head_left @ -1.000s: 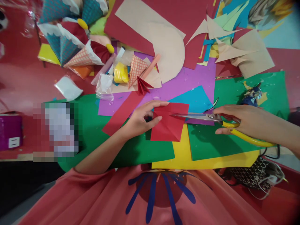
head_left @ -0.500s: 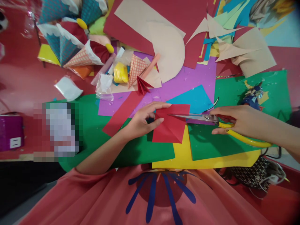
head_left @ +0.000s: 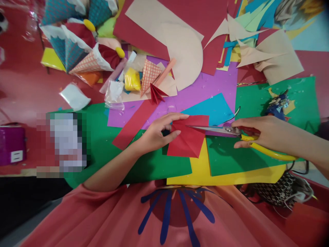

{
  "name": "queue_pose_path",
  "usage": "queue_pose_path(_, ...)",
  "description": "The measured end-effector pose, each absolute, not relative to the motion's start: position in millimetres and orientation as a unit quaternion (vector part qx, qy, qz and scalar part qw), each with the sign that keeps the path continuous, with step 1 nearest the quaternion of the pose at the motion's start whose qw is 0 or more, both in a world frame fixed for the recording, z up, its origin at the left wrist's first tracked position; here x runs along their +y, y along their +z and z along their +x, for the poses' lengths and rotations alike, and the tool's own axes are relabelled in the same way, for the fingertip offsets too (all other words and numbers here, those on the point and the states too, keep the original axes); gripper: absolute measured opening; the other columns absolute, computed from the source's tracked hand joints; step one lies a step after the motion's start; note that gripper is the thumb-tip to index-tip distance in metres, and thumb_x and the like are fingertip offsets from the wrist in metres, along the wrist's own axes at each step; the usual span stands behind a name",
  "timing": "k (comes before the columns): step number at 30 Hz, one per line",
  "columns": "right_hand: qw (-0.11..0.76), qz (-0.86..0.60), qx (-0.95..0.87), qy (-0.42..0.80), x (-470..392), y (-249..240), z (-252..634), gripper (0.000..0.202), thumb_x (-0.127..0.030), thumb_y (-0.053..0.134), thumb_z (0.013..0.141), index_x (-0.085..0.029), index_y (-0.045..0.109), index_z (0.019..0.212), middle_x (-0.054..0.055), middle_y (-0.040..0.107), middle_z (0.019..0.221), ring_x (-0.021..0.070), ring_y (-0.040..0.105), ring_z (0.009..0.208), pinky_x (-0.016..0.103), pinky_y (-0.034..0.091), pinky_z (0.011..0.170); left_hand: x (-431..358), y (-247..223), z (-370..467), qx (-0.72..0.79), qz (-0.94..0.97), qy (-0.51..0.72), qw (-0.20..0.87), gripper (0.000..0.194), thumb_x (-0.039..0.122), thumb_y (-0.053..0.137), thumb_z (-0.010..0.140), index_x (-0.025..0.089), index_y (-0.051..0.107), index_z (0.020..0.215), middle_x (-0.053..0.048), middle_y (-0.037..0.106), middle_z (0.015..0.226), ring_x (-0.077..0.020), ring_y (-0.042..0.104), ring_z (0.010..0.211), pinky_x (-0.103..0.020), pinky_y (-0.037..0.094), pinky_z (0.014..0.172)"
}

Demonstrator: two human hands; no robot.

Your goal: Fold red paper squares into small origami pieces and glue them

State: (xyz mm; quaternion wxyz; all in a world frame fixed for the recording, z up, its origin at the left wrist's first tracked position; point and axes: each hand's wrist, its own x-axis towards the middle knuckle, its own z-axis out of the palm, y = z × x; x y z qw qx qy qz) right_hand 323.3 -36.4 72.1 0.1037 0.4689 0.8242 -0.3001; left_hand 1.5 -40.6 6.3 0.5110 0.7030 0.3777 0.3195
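My left hand [head_left: 164, 130] pinches the left side of a creased red paper square [head_left: 190, 142], thumb and fingers on its edge. In my right hand [head_left: 257, 132] is a pair of scissors [head_left: 227, 129] with yellow handles. The blades point left and lie over the red square's upper middle; they look nearly closed. Beneath the scissors and beyond the square is a blue paper piece [head_left: 214, 109]. A long red paper strip [head_left: 133, 127] lies left of my left hand, with a small folded red fan [head_left: 156, 94] at its top end.
Green sheets [head_left: 236, 157] and a yellow sheet [head_left: 195, 176] lie nearest me. Several decorated cones [head_left: 87, 63] stand at the upper left. Beige paper [head_left: 185, 55] lies at the back, with beige scraps [head_left: 280, 58] to the right. A purple box [head_left: 12, 144] sits far left.
The scissors and my right hand have shifted slightly right, so the blade tips reach less far over the red square. My left hand and the square have moved only a little.
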Motion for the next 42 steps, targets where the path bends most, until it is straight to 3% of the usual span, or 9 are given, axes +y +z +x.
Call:
queue_pose_path(3, 0.099, 0.461, 0.842, -0.263, -38, 71, 328, 0.062, -0.074, 0.051, 0.078, -0.03, 0.063, 0.119, 0.007, 0.074, 0.104, 0.0267, 0.072, 0.081, 0.035, 0.055, 0.059, -41, 6, 2, 0.376, 0.708, 0.324, 0.502, 0.041, 0.01, 0.06, 0.082, 0.022, 0.062, 0.122, -0.008, 0.066, 0.124, -0.0138, 0.066, 0.102, -0.01, 0.049, 0.054)
queue_pose_path(5, 0.097, 0.46, 0.844, -0.259, -40, 70, 328, 0.062, -0.073, 0.052, 0.077, -0.03, 0.063, 0.12, 0.008, 0.073, 0.111, 0.0295, 0.072, 0.087, 0.038, 0.058, 0.063, -41, 7, 2, 0.376, 0.709, 0.326, 0.499, 0.041, 0.009, 0.06, 0.082, 0.022, 0.062, 0.121, -0.008, 0.066, 0.124, -0.0145, 0.066, 0.103, -0.011, 0.049, 0.053)
queue_pose_path(9, 0.104, 0.46, 0.835, -0.282, -40, 70, 323, 0.061, -0.073, 0.051, 0.078, -0.027, 0.065, 0.115, 0.009, 0.074, 0.106, 0.0287, 0.072, 0.085, 0.038, 0.058, 0.063, -41, 7, 2, 0.372, 0.711, 0.325, 0.501, 0.043, 0.009, 0.059, 0.083, 0.023, 0.061, 0.124, -0.008, 0.065, 0.126, -0.013, 0.067, 0.097, -0.011, 0.046, 0.05)
queue_pose_path(18, 0.101, 0.473, 0.825, -0.293, -40, 68, 318, 0.062, -0.078, 0.048, 0.076, -0.03, 0.066, 0.112, 0.004, 0.075, 0.092, 0.0237, 0.07, 0.073, 0.032, 0.053, 0.055, -43, 7, 3, 0.376, 0.709, 0.31, 0.509, 0.041, 0.009, 0.059, 0.083, 0.021, 0.061, 0.122, -0.007, 0.064, 0.127, -0.0155, 0.064, 0.107, -0.013, 0.051, 0.058)
queue_pose_path(28, 0.078, 0.462, 0.822, -0.325, -37, 68, 316, 0.059, -0.076, 0.051, 0.076, -0.027, 0.067, 0.106, 0.004, 0.073, 0.083, 0.0222, 0.067, 0.067, 0.03, 0.048, 0.055, -43, 8, 3, 0.368, 0.694, 0.323, 0.528, 0.042, 0.008, 0.06, 0.082, 0.02, 0.061, 0.122, -0.008, 0.064, 0.127, -0.0158, 0.063, 0.113, -0.008, 0.049, 0.055)
queue_pose_path(34, 0.103, 0.455, 0.83, -0.304, -39, 70, 316, 0.065, -0.074, 0.049, 0.078, -0.024, 0.064, 0.116, 0.01, 0.071, 0.113, 0.0298, 0.07, 0.094, 0.038, 0.056, 0.072, -44, 8, 3, 0.37, 0.692, 0.32, 0.531, 0.041, 0.009, 0.06, 0.083, 0.02, 0.061, 0.122, -0.008, 0.064, 0.127, -0.0151, 0.064, 0.111, -0.007, 0.049, 0.056)
queue_pose_path(36, 0.108, 0.457, 0.829, -0.304, -40, 70, 315, 0.067, -0.076, 0.046, 0.079, -0.024, 0.063, 0.117, 0.011, 0.071, 0.115, 0.0307, 0.07, 0.097, 0.039, 0.056, 0.074, -44, 8, 3, 0.369, 0.692, 0.321, 0.531, 0.041, 0.009, 0.06, 0.083, 0.021, 0.062, 0.122, -0.008, 0.064, 0.128, -0.0146, 0.064, 0.109, -0.007, 0.05, 0.057)
queue_pose_path(42, 0.109, 0.454, 0.83, -0.306, -39, 71, 309, 0.068, -0.078, 0.042, 0.078, -0.024, 0.064, 0.115, 0.008, 0.073, 0.093, 0.0257, 0.07, 0.077, 0.035, 0.053, 0.064, -45, 6, 4, 0.37, 0.682, 0.325, 0.541, 0.041, 0.008, 0.06, 0.082, 0.02, 0.062, 0.122, -0.008, 0.064, 0.127, -0.0105, 0.067, 0.096, -0.007, 0.048, 0.054)
